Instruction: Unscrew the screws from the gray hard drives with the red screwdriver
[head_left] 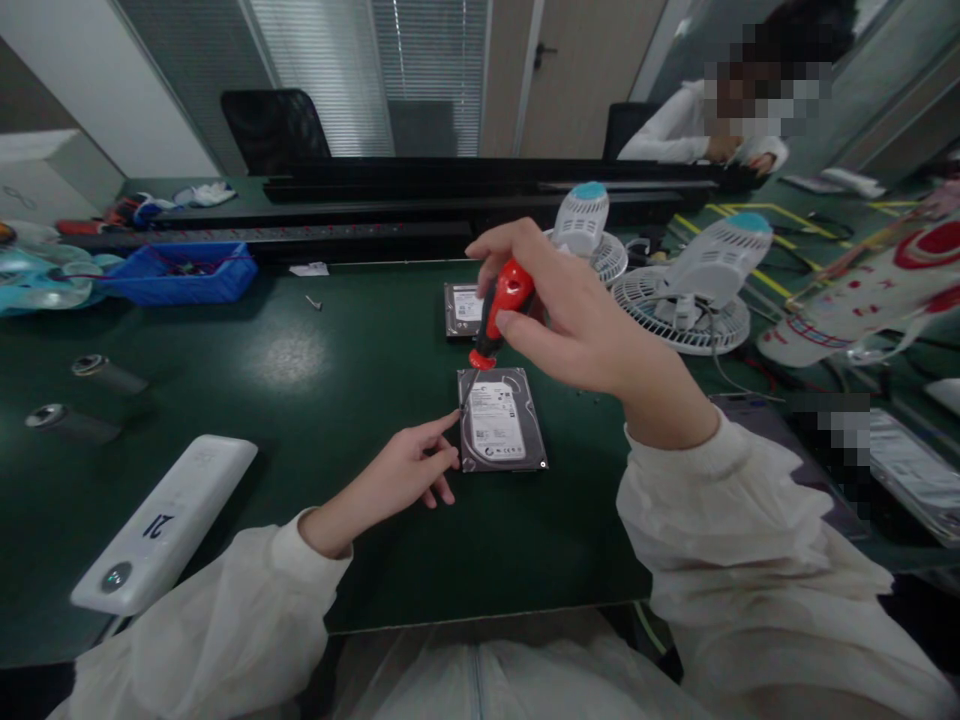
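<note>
A hard drive (499,425) with a white label lies flat on the green table in front of me. My right hand (574,315) is closed around the red and black handle of a screwdriver (504,300). The screwdriver is tilted, its shaft pointing down to the drive's left edge. My left hand (409,465) rests at that same edge, index finger stretched out to touch the drive near the screwdriver's tip, the other fingers loosely bent. Just behind lies a second hard drive (462,310), partly hidden by the screwdriver and right hand.
At left are a white power bank (166,525), two metal cylinders (109,374) and a blue bin (187,275) holding small parts. White fans (686,290) stand at right, beside a patterned white bag (847,290). Across the table sits another person (675,125).
</note>
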